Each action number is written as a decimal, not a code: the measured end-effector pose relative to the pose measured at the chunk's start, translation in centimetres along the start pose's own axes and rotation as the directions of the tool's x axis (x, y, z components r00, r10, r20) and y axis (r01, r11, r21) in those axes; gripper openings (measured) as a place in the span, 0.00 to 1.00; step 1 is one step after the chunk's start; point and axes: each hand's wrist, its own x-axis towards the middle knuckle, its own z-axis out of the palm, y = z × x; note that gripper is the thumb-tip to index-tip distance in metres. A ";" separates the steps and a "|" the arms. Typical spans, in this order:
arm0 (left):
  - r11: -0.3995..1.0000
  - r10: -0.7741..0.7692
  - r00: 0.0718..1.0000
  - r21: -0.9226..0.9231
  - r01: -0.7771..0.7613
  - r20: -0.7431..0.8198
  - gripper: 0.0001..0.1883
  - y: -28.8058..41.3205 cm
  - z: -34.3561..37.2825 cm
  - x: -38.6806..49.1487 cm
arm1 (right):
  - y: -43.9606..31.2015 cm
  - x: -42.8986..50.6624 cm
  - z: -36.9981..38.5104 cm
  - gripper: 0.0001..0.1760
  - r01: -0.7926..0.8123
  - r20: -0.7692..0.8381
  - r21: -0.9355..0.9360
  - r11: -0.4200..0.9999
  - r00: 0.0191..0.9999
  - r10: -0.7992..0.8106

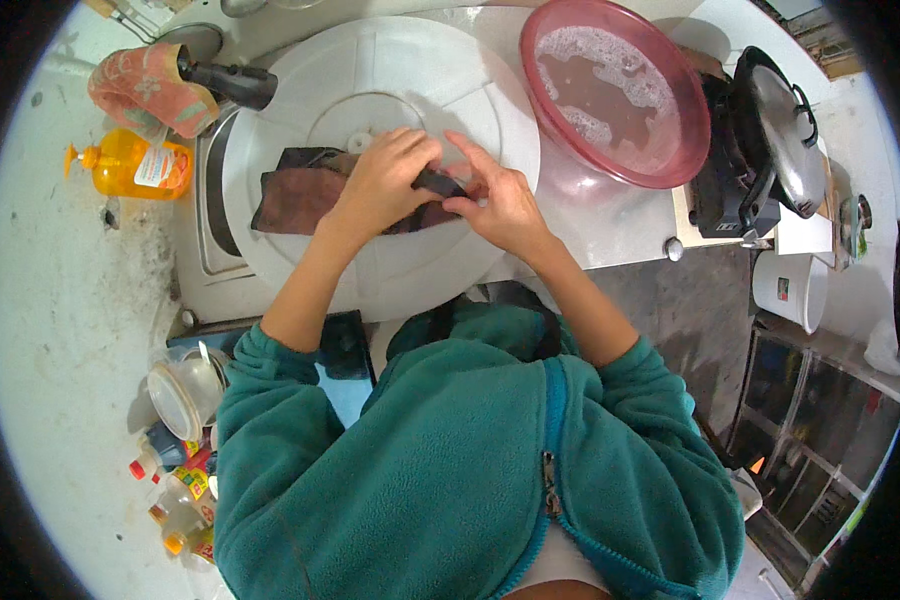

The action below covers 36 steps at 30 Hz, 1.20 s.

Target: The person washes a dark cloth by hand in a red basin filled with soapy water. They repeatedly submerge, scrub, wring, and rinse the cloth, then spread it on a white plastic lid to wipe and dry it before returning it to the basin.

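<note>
A brown fabric piece with dark edging [300,199] lies flat on a large round white plastic lid or board [390,270]. My left hand [394,172] bends over the right part of the fabric, its fingers curled around a dark strip [439,183]. From the other side my right hand [502,199] meets the strip's end with its thumb, index finger raised and apart. Whether the strip is part of the fabric's edging cannot be told. My left hand hides the middle of the fabric.
A red plastic basin [690,150] of cloudy, sudsy water stands at the right. Beyond it, a lidded black pan [784,135] rests by a stove [731,202]. Left are a sink edge [214,187], a yellow pump bottle [135,166], an orange cloth [146,86] and a black faucet-like piece [236,82].
</note>
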 end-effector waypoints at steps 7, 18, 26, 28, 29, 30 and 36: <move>0.939 -0.156 0.979 0.328 0.106 0.131 0.17 -0.8 -3.6 -1.6 | -1.3 -0.2 -0.7 0.24 -0.058 -0.199 0.112 0.992 0.977 0.079; 0.575 -0.585 0.807 -0.743 0.342 -0.082 0.11 -2.6 -6.4 -3.8 | -4.0 -0.7 -0.1 0.18 -0.071 -0.169 0.115 0.991 0.982 0.090; 0.902 -0.401 0.740 -0.373 0.217 -0.539 0.12 1.6 -13.5 -0.9 | -10.0 -3.4 4.9 0.20 0.090 -0.075 0.594 0.799 0.996 -0.056; 0.952 -0.305 0.786 -0.195 0.236 -0.537 0.12 0.6 -11.9 1.5 | -8.8 -3.1 5.6 0.19 0.154 -0.186 0.663 0.733 0.982 -0.038; 0.971 -0.239 0.793 -0.152 0.185 -0.560 0.13 -0.3 -9.6 3.1 | -7.4 -2.7 5.5 0.17 0.198 -0.274 0.641 0.741 0.962 -0.020; 0.950 -0.310 0.825 -0.124 0.286 -0.472 0.14 -1.3 -7.0 4.8 | -5.6 -2.6 5.0 0.17 0.161 -0.306 0.585 0.795 0.951 0.033; 0.943 -0.245 0.941 0.169 0.287 -0.232 0.29 -3.6 8.2 5.7 | 5.6 -3.7 1.1 0.13 -0.103 -0.565 0.025 0.994 0.819 0.099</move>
